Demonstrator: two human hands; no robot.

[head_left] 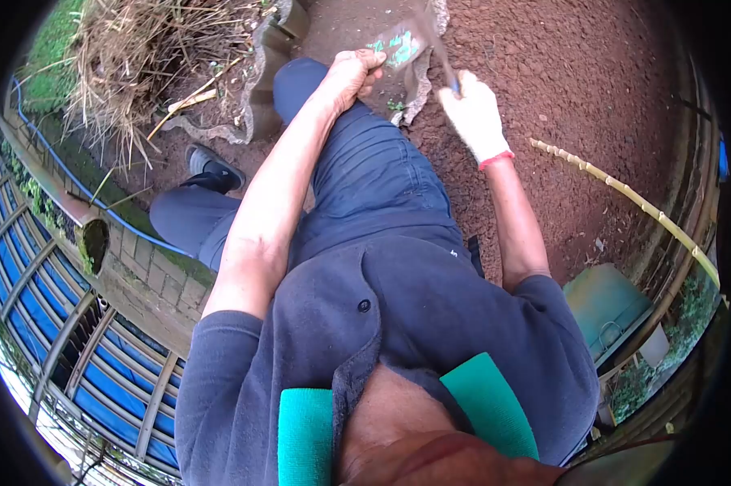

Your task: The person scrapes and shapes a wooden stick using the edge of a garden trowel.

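My left hand (pixel 355 77) is bare, its fingers closed on the near end of a flat piece with worn green patches (pixel 402 49). That piece reaches away to the right over the soil, just beyond my knee. My right hand (pixel 472 117) wears a white knit glove with a red cuff. Its fingers are wrapped round a thin, long-handled tool (pixel 441 57), bluish at the grip. The tool points up and left, close beside the flat piece, and its far end is smeared by motion, so I cannot tell its kind.
Wavy-edged border sheets (pixel 260 89) stand left of my knee, beside a heap of dry straw (pixel 138 57). Brown soil (pixel 543 73) spreads on the right, with a ridged yellow-green stalk (pixel 624 190) across it. A green container (pixel 607 308) sits near my right elbow. A blue hose (pixel 110 211) runs at left.
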